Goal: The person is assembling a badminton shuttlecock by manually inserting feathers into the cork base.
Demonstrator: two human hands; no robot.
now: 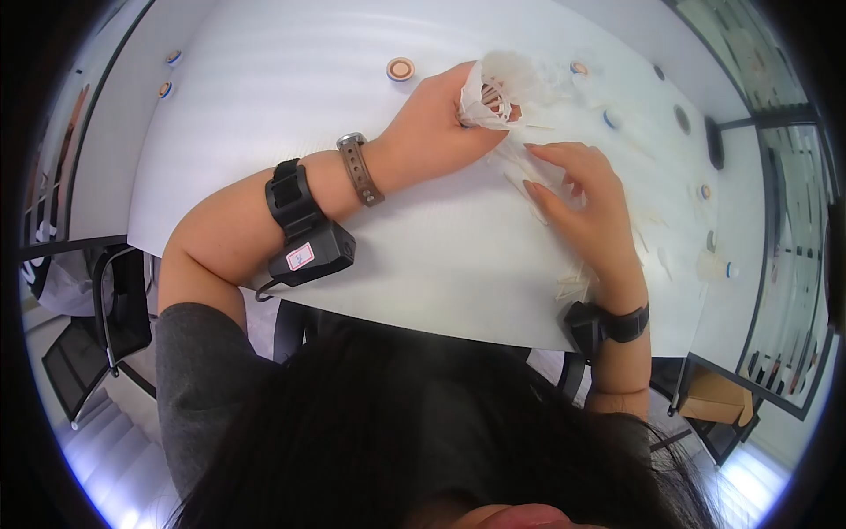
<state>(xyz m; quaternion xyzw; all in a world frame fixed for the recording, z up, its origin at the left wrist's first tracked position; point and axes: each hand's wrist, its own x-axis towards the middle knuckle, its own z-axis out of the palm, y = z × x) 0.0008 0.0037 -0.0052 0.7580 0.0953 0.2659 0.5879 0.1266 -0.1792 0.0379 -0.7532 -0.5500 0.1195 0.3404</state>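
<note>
White bundle (504,88), just right of the brown disc (400,69) on the tabletop (423,264), looks light, soft and easy to crush; left hand (432,128) fingers pinch its base, right hand (586,198) fingers lie spread flat farther right.

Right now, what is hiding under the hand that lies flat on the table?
Thin white strips poke out from under the right hand on the white table, by its fingertips and its wrist. Whatever lies beneath the palm is covered.
</note>
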